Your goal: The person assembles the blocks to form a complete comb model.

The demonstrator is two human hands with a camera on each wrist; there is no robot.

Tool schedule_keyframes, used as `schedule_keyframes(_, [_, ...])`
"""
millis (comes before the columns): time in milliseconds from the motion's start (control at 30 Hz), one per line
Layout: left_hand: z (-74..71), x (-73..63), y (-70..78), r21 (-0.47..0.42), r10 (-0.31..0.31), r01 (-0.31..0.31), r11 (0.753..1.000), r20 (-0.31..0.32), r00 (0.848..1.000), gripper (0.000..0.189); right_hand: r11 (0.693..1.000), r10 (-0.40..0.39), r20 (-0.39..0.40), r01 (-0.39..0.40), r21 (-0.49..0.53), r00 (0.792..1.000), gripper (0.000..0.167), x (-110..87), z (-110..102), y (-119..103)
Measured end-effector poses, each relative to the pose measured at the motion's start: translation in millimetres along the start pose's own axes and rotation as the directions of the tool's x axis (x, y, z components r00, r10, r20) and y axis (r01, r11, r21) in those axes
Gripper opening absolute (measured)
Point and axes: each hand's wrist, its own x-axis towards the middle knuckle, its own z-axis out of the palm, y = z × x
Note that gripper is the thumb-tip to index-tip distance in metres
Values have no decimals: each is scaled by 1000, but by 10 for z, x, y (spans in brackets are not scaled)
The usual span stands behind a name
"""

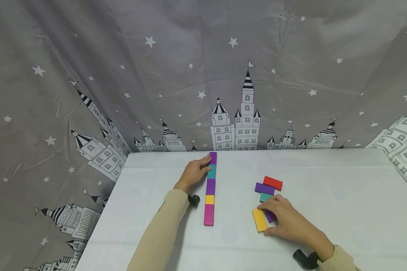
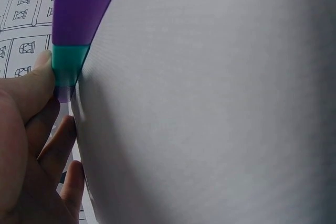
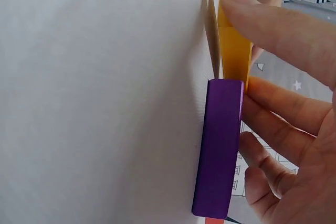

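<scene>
A straight row of flat blocks runs away from me: a pink block [image 1: 208, 215], a yellow block [image 1: 210, 199], a purple block [image 1: 210, 186], a teal block [image 1: 211, 172] and another purple block [image 1: 213, 158] at the far end. My left hand [image 1: 192, 174] touches the row's left side, thumb at the teal block, fingertips by the far purple one. To the right, my right hand [image 1: 287, 223] pinches a larger yellow block [image 1: 259, 220] end to end between thumb and fingers. Beside that block, partly hidden under the hand, lies a purple block [image 3: 219, 148].
Just beyond my right hand lie a red block [image 1: 273, 183], a purple block [image 1: 264, 188] and a teal block [image 1: 265, 197], close together. All rest on a white-covered table [image 1: 346, 195]. A grey curtain [image 1: 176, 75] with stars and castles hangs behind and to the left.
</scene>
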Motion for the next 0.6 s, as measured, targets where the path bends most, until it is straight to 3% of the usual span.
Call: schedule_keyframes(600, [4,13,-13,4,11,-11,1000,-1,1000,48,999,-43,-58,45,28,997,62,21,-15,-169])
